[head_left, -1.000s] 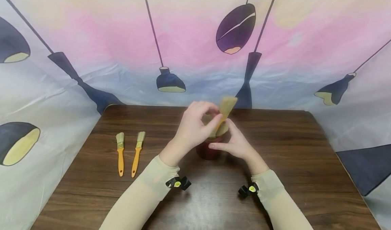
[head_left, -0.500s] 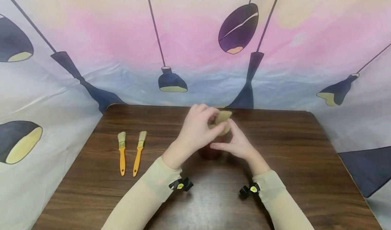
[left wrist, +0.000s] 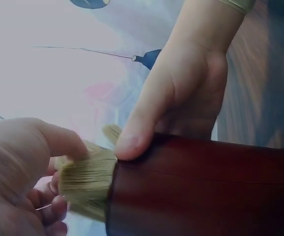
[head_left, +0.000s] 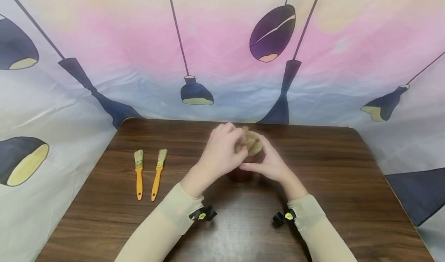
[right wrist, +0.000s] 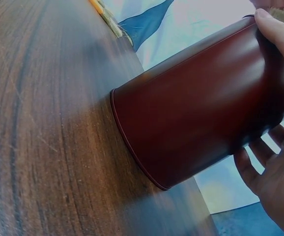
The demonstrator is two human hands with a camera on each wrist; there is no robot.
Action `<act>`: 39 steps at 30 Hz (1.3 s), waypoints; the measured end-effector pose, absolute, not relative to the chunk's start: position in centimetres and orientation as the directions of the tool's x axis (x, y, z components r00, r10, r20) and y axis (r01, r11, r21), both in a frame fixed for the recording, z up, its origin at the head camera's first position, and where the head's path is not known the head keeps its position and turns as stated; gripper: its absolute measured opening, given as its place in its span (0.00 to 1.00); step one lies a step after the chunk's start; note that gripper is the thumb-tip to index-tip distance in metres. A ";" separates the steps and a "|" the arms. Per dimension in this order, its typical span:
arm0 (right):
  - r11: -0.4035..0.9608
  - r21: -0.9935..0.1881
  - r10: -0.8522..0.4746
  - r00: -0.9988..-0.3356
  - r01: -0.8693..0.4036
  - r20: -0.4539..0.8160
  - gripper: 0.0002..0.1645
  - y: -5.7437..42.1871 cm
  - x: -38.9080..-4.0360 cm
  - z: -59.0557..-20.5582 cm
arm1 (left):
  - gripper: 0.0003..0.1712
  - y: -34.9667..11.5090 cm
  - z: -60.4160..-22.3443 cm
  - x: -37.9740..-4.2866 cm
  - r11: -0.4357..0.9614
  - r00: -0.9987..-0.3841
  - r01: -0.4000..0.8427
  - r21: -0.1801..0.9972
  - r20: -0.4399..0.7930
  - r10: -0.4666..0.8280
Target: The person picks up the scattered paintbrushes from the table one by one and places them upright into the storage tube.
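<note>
A dark red cylindrical cup [right wrist: 196, 108] stands on the wooden table, its base on the tabletop in the right wrist view. Pale bristles of several paintbrushes [left wrist: 89, 179] stick out of its mouth, their handles hidden inside. My left hand [head_left: 222, 150] is over the mouth, thumb and fingers pinching a paintbrush by its bristles right at the rim. My right hand [head_left: 272, 163] grips the cup near its top, with the thumb [left wrist: 134, 140] along the rim and the fingers around the far side.
Two paintbrushes with orange handles, a left one [head_left: 139, 177] and a right one [head_left: 158, 179], lie side by side on the left of the table [head_left: 330, 184]. Behind the table hangs a cloth backdrop [head_left: 222, 41] printed with lamps.
My left hand has lowered a paintbrush into the cup; its bristles stood high above the rim and now sit among the others. My right hand has stayed on the cup.
</note>
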State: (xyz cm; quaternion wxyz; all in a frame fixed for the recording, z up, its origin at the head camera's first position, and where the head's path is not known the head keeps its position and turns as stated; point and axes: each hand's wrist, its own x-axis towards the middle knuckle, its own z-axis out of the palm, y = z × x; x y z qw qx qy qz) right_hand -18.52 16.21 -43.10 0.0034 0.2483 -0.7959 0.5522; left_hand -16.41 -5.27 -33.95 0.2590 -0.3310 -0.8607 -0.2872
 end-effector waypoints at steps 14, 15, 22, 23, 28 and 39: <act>0.301 -0.869 -0.369 -0.889 -0.391 0.272 0.63 16.3 -18.6 -43.1 | 0.22 -10.6 -35.6 -16.2 0.507 -0.731 0.672 0.540 0.591 0.340; 0.302 -0.871 -0.367 -0.890 -0.388 0.269 0.63 16.3 -18.6 -43.1 | 0.22 -11.4 -35.7 -16.2 0.521 -0.745 0.656 0.546 0.580 0.330; 0.339 -0.875 -0.340 -0.912 -0.345 0.228 0.62 16.7 -18.3 -43.1 | 0.23 -18.2 -37.4 -16.2 0.682 -0.877 0.442 0.583 0.440 0.192; 0.339 -0.876 -0.339 -0.913 -0.343 0.226 0.62 16.7 -18.3 -43.1 | 0.23 -19.4 -37.8 -16.1 0.708 -0.898 0.394 0.586 0.411 0.159; 0.335 -0.876 -0.347 -0.910 -0.347 0.228 0.62 16.9 -18.5 -43.2 | 0.26 -25.4 -40.0 -14.9 0.797 -0.958 0.164 0.581 0.286 -0.012; 0.359 -0.867 -0.342 -0.913 -0.346 0.223 0.62 16.9 -18.4 -43.0 | 0.39 -30.7 -43.3 -12.8 0.866 -0.961 -0.016 0.500 0.231 -0.151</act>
